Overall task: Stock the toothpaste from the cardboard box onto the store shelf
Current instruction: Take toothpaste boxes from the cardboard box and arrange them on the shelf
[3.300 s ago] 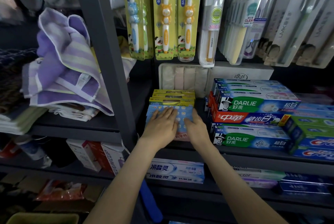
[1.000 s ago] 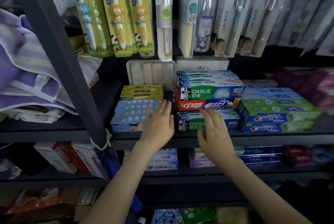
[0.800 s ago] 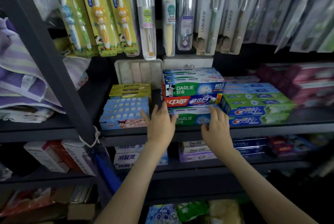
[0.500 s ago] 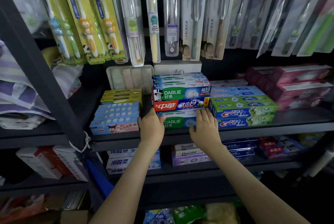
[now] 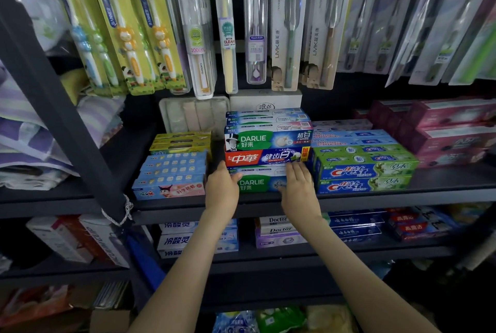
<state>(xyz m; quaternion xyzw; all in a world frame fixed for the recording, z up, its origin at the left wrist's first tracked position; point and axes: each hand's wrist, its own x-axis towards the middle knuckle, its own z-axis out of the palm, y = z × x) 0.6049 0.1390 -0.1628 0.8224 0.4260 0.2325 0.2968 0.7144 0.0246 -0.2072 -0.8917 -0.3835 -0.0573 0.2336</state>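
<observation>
Both hands have moved right, from the blue boxes [image 5: 171, 171] to the middle toothpaste stack [image 5: 268, 156].
On the shelf [image 5: 375, 197], the green toothpaste box [image 5: 257, 184] lies lowest, under a red one. The left hand [image 5: 222, 189] lies flat against its left end, thumb on the front; the right hand [image 5: 298, 186], fingers straight, presses its front.

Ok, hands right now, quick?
Left hand: open, pressing the bottom Darlie box.
Right hand: open, fingers flat on that box.
</observation>
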